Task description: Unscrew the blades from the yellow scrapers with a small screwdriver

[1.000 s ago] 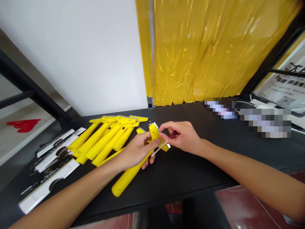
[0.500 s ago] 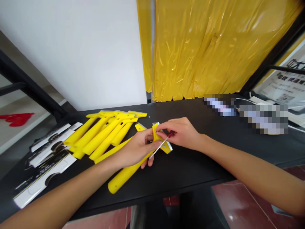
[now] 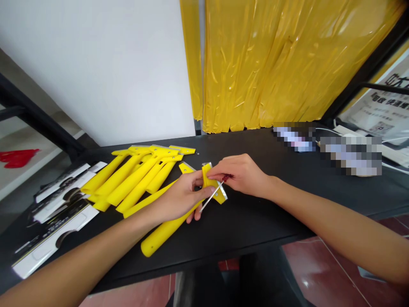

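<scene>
The left hand (image 3: 182, 198) closed around a glossy yellow plastic scraper (image 3: 162, 232), held just above the black counter (image 3: 239, 228), while the right hand (image 3: 243, 175) pinched a red-handled screwdriver (image 3: 212, 196), its thin steel shaft crossing the scraper's metal-edged head. More tubular yellow scrapers (image 3: 137, 181) lay heaped nearby.

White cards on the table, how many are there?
3, at the black table's left end: one card farthest back, one beside it, one nearest the person. More may hide underneath.
</scene>
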`<state>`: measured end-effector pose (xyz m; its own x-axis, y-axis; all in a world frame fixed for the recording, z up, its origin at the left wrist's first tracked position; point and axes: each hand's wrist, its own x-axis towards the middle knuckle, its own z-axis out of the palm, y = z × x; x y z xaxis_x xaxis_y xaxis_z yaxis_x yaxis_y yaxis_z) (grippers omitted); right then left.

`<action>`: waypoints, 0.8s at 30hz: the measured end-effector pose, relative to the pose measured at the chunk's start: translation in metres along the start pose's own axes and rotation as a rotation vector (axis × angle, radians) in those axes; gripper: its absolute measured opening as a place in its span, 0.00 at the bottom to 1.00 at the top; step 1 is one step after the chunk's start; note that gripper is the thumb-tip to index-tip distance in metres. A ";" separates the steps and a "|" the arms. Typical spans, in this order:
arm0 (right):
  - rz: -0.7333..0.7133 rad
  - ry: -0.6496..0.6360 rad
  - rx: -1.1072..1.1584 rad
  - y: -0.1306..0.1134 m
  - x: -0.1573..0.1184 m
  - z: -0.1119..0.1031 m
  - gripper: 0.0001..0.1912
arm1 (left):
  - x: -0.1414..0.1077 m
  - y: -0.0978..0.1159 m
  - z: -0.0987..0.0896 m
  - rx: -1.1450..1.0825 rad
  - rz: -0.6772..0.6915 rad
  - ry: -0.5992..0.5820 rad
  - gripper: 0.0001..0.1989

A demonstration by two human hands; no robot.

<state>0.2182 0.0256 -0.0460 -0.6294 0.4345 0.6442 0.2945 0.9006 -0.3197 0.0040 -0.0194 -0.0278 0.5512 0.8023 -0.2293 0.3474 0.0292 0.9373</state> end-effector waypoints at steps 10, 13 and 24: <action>0.809 -0.116 0.665 -0.005 0.011 0.002 0.21 | 0.001 0.003 -0.002 0.078 -0.022 0.045 0.17; 0.860 -0.144 0.717 -0.008 0.013 -0.002 0.18 | -0.001 0.003 -0.002 0.093 -0.032 0.036 0.17; 1.071 -0.113 0.863 0.000 0.011 0.000 0.20 | -0.010 -0.005 0.009 0.743 0.192 0.379 0.36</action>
<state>0.2113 0.0308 -0.0385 -0.4470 0.8637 -0.2329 0.1587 -0.1797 -0.9708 0.0037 -0.0332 -0.0328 0.4063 0.9023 0.1438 0.7542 -0.4201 0.5047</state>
